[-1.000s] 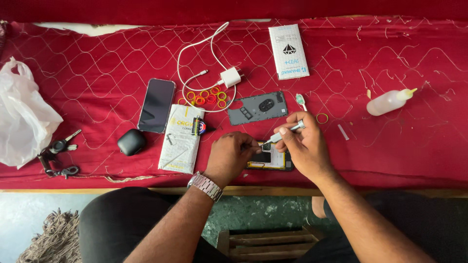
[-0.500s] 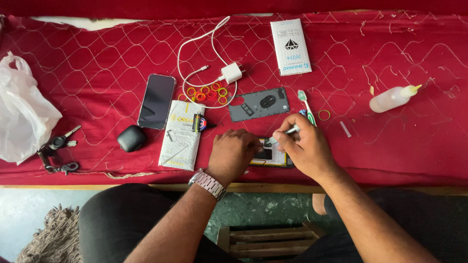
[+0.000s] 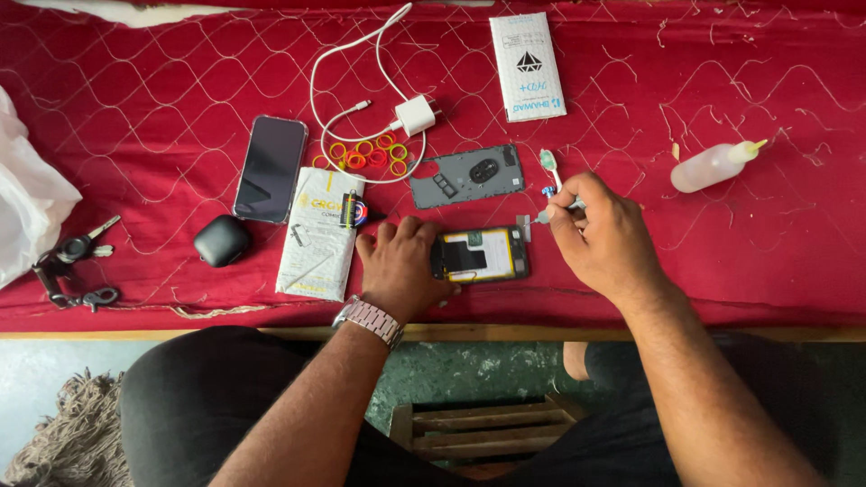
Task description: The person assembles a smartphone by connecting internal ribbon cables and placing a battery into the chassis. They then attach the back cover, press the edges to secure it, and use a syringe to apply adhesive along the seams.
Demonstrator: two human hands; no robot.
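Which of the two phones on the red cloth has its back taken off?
The opened phone under the left hand, its insides showing. The black phone farther left lies whole, dark screen up.
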